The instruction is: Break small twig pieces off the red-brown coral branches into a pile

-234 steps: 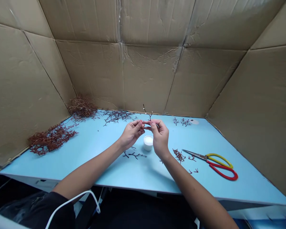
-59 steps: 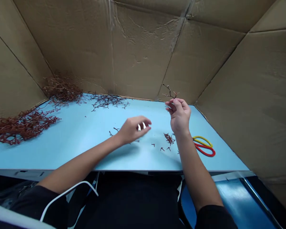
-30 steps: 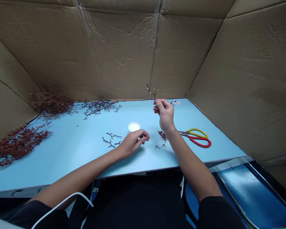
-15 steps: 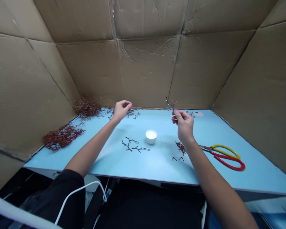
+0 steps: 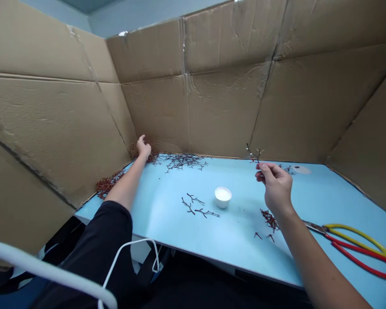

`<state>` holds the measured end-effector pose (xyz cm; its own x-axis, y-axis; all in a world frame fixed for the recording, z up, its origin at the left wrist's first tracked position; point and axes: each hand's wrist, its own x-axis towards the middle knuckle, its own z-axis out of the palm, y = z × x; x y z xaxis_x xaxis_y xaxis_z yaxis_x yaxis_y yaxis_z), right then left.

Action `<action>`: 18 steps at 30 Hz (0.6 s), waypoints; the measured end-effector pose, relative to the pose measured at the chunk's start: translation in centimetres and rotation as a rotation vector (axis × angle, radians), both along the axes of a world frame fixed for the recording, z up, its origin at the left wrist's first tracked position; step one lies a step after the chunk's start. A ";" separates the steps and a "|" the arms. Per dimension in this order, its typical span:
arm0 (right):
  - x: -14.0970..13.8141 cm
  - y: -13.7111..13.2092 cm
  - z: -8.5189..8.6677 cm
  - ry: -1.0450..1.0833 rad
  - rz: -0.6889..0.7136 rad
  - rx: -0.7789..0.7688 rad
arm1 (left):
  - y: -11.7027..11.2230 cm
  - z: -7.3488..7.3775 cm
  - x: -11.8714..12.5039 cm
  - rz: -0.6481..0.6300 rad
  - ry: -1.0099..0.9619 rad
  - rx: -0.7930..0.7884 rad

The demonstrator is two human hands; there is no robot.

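Observation:
Between the thumb and fingers of my right hand [image 5: 278, 186] is a small dark branched twig [image 5: 253, 157], held upright above the table, with light-coloured bits near its tips. My left hand [image 5: 143, 148] reaches to the far left corner, fingers apart, at a tangled heap of reddish-brown twigs [image 5: 153, 155]. Part of that heap lies behind the hand. A white tub with white contents [image 5: 223, 198] stands mid-table. Left of it lie several separate dark twigs [image 5: 206, 213].
Scissors with red and yellow handles [image 5: 357, 244] lie at the right, beside a small pile of reddish cut pieces [image 5: 269, 219]. More dark twigs [image 5: 183, 161] spread along the back. Another reddish heap [image 5: 109, 183] sits left. Cardboard walls [image 5: 218, 116] enclose the table. A white cable [image 5: 128, 244] hangs in front.
My left hand has moved left and away from me to the corner heap, and its fingers have opened. My right hand still holds the twig. The view has turned left.

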<state>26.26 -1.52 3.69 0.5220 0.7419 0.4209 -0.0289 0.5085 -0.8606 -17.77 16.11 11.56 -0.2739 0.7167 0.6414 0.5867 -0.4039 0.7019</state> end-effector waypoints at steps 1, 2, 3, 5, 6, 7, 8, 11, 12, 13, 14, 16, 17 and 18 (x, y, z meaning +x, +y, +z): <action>-0.1 -0.1 0.1 0.005 -0.007 0.013 | -0.1 -0.1 0.6 0.015 -0.015 -0.002; -0.2 -0.1 0.3 0.005 -0.018 0.024 | -0.1 -0.2 1.5 0.010 -0.027 -0.005; -0.2 -0.2 0.5 0.004 -0.024 0.038 | 0.0 -0.4 2.8 -0.014 -0.028 -0.007; 0.0 0.0 0.9 0.012 -0.018 0.059 | -0.2 -0.8 6.0 -0.114 -0.001 0.008; 0.3 0.2 1.0 0.020 -0.007 0.069 | -0.7 -1.1 7.9 -0.190 0.092 0.089; 0.7 0.4 1.1 0.035 -0.006 0.082 | -1.5 -1.4 9.8 -0.248 0.121 0.115; 1.1 0.5 1.2 0.052 -0.016 0.099 | -2.8 -1.7 11.7 -0.310 0.145 0.117; 2.4 0.6 1.4 0.089 -0.057 0.142 | -8.9 -3.3 17.0 -0.497 0.242 0.156; 2.7 0.6 1.5 0.101 -0.067 0.146 | -11.3 -4.1 18.5 -0.623 0.351 0.183; 2.9 0.6 1.5 0.114 -0.070 0.143 | -13.6 -5.0 20.0 -0.776 0.467 0.195; 3.0 0.7 1.5 0.129 -0.066 0.135 | -15.7 -6.0 21.3 -0.926 0.570 0.176; 2.9 0.8 1.3 0.152 -0.045 0.118 | -19.0 -7.9 23.7 -1.122 0.729 0.071; 2.8 0.9 1.3 0.159 -0.034 0.112 | -20.2 -8.7 24.7 -1.165 0.820 0.006; 2.7 1.0 1.2 0.161 -0.027 0.110 | -20.9 -9.5 25.6 -1.165 0.907 -0.054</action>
